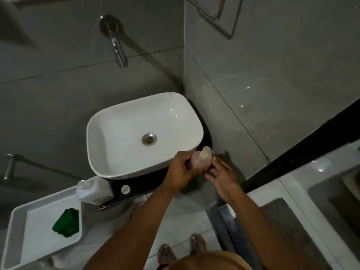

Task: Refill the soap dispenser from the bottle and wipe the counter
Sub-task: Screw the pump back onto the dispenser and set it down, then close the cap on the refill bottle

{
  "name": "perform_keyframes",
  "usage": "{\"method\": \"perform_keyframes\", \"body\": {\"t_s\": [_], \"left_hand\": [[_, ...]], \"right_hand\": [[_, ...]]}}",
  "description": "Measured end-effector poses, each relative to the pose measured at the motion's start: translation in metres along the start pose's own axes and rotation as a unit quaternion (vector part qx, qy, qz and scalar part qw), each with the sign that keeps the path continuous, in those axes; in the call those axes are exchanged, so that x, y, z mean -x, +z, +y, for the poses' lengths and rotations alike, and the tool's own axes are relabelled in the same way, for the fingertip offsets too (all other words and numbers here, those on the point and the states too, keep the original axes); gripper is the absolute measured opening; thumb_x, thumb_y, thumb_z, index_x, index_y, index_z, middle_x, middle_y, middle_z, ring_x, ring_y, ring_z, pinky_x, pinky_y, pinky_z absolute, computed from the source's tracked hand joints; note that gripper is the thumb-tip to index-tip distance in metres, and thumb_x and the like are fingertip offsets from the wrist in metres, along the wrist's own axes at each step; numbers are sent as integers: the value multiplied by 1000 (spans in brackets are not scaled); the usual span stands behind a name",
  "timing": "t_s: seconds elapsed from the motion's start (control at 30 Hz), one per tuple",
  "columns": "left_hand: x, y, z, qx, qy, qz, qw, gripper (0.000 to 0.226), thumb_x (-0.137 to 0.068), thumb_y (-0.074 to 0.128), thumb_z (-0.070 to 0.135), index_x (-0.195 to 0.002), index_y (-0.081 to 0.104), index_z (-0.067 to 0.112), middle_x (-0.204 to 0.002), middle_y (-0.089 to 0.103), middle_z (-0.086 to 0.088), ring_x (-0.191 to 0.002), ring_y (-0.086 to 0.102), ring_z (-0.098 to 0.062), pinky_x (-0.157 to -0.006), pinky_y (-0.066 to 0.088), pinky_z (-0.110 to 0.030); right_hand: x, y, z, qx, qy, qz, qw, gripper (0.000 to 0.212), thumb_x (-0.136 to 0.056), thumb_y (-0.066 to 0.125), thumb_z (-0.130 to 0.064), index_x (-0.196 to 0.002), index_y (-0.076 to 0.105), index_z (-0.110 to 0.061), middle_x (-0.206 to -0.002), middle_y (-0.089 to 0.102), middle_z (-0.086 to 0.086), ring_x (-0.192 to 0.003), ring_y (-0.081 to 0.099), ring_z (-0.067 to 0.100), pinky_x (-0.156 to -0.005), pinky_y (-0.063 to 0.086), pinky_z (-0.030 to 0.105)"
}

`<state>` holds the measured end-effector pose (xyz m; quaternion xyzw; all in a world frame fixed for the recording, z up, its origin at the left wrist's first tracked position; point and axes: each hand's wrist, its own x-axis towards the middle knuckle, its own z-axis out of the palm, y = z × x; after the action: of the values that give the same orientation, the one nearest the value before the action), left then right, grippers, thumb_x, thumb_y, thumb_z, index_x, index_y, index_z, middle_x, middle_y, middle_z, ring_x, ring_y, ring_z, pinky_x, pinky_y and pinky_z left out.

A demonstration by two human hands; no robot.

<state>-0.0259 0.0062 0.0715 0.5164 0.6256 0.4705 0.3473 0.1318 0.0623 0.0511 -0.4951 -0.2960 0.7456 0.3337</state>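
Dark counter (148,185) mostly hidden; hands (blurred) cover soap dispenser (200,162).

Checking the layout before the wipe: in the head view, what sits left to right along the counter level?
Green cloth in the white tray → refill bottle → loose cap → left hand → soap dispenser → right hand.
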Motion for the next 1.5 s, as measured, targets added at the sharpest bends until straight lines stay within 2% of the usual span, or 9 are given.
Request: {"method": "perform_keyframes", "body": {"t_s": [0.1,0.3,0.4,0.67,0.87,1.13,1.3,1.43,1.5], "left_hand": [[-6,27,-32,-36,-30,36,998,47,-82,86,9,-125,70,4,-117,72,-14,-111,68,-27,-96,54,-51],[-17,62,-62,-43,-74,103,991,44,-81,81,6,-123,72,11,-121,73,-5,-113,68,-16,-97,54,-37],[-22,75,-70,-30,-121,124,984,49,-83,79,6,-130,68,9,-128,71,-9,-119,67,-21,-104,53,-42],[-36,91,-77,6,-172,143,975,52,-84,77,2,-135,65,8,-131,69,-13,-122,65,-26,-107,51,-47],[-37,92,-78,18,-180,137,974,54,-85,75,2,-138,62,9,-133,69,-11,-124,64,-25,-109,50,-47],[-12,67,-79,18,-197,137,971,67,-80,80,-4,-142,57,5,-141,62,-8,-131,57,-18,-112,49,-38],[55,14,-95,45,-262,227,937,56,-80,81,-7,-132,64,2,-126,68,-5,-116,64,-18,-99,51,-27],[130,-47,-110,84,-348,341,869,39,-79,79,-12,-116,68,-6,-112,74,-22,-103,70,-29,-95,56,-39],[165,-80,-119,54,-376,370,848,32,-78,79,-10,-109,71,-5,-104,76,-19,-103,72,-32,-98,56,-46]], "right_hand": [[-18,-11,15,-24,-12,39,999,30,-100,62,-19,-129,66,-12,-139,63,14,-126,61,32,-93,57,43],[-48,-24,30,11,-28,63,998,23,-99,64,-17,-105,77,-34,-119,73,-5,-109,69,14,-74,61,23],[-60,-23,37,16,-34,79,996,33,-99,64,-16,-93,80,-44,-101,78,-21,-96,73,-1,-75,59,20],[-87,-18,46,13,-71,149,986,23,-98,66,-17,-119,73,-23,-104,75,-12,-110,69,20,-105,53,47],[-90,-15,49,33,-66,157,985,27,-99,64,-22,-125,71,-23,-105,72,-13,-112,68,21,-105,53,48],[-73,-13,52,-31,-24,163,986,38,-103,57,-15,-140,54,-9,-135,59,14,-117,60,26,-99,53,41],[-50,20,80,1,24,177,984,9,-102,57,-11,-111,59,-10,-111,59,14,-86,60,20,-76,53,30],[-26,74,133,165,29,113,979,38,-96,67,-9,-131,58,0,-121,67,21,-109,65,31,-102,53,44],[-16,108,154,263,-4,35,964,38,-92,72,-8,-129,63,0,-118,70,19,-105,67,27,-99,52,35]]}}
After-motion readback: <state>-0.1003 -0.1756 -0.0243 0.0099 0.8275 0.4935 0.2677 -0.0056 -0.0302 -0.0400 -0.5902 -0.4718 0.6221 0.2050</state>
